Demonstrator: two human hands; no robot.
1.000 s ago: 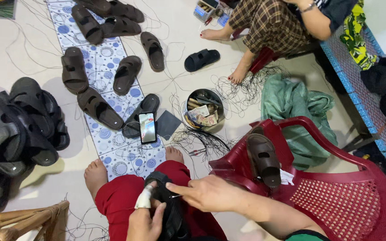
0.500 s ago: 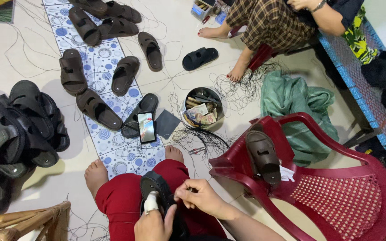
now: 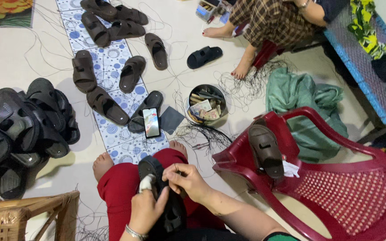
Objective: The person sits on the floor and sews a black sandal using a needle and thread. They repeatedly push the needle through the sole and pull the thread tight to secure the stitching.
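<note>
Head view looks down on a person seated on the floor in red trousers, working a black sandal [image 3: 164, 201] that lies on the lap. Left of the grip, a heap of black sandals [image 3: 23, 129] sits well apart on the floor, and a wicker stool [image 3: 27, 214] stands at the lower left corner. As a judgement, the loose black threads [image 3: 202, 134] strewn just ahead of the feet could snag on toes or tangle with the working thread, and a slip of the pinching fingers could let the thread pull back out of the strap; whether a needle is in play cannot be told. The left hand [image 3: 146, 209] is curled around the sandal from the near side, its forefinger wrapped in a white cloth guard [image 3: 147, 183], fingers closed against the strap. The right hand [image 3: 188, 180] rests on top of the sandal, thumb and forefinger pressed together in a fine pinch on something too small to make out, probably thread. Beyond the grip a phone [image 3: 151, 122] lies on a patterned blue mat [image 3: 112, 89] among brown sandals. Right of the grip, a round tin [image 3: 206, 105] holds scraps, and a red plastic chair [image 3: 318, 178] carries a brown sandal [image 3: 265, 149]; another person sits far beyond.
</note>
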